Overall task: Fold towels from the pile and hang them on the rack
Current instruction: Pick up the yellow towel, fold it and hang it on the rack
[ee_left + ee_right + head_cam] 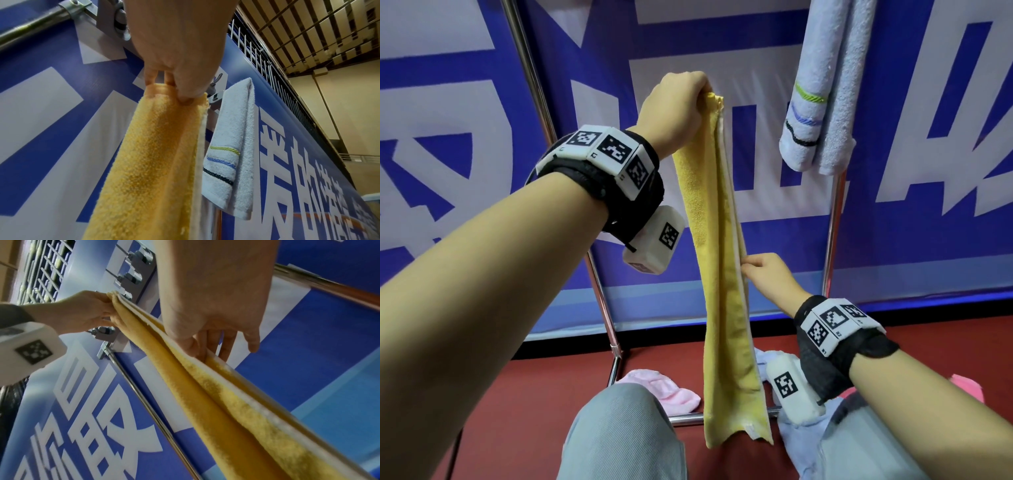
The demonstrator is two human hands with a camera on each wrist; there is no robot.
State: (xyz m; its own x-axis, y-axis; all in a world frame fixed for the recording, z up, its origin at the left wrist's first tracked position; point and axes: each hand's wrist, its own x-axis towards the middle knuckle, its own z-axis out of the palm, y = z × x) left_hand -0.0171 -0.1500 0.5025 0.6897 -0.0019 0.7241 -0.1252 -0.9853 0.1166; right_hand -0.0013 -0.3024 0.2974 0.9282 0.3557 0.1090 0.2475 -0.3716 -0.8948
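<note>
A yellow towel (719, 274) hangs as a long strip, folded lengthwise, in front of the rack. My left hand (688, 96) is raised and grips its top end; in the left wrist view the fingers (179, 91) pinch the top hem of the yellow towel (154, 162). Lower down, my right hand (765, 275) holds the strip's right edge at mid-height. In the right wrist view the right hand (205, 350) pinches the open edges of the yellow towel (226, 402) between thumb and fingers. A white striped towel (815, 96) hangs on the rack at upper right.
The rack's metal poles (536, 92) slant down to a floor bar (688, 418). On the red floor lie a pink towel (661, 387), a pale blue one (801, 442) and another pink one (965, 383). A blue and white banner (465, 102) stands behind. My knees are at the bottom.
</note>
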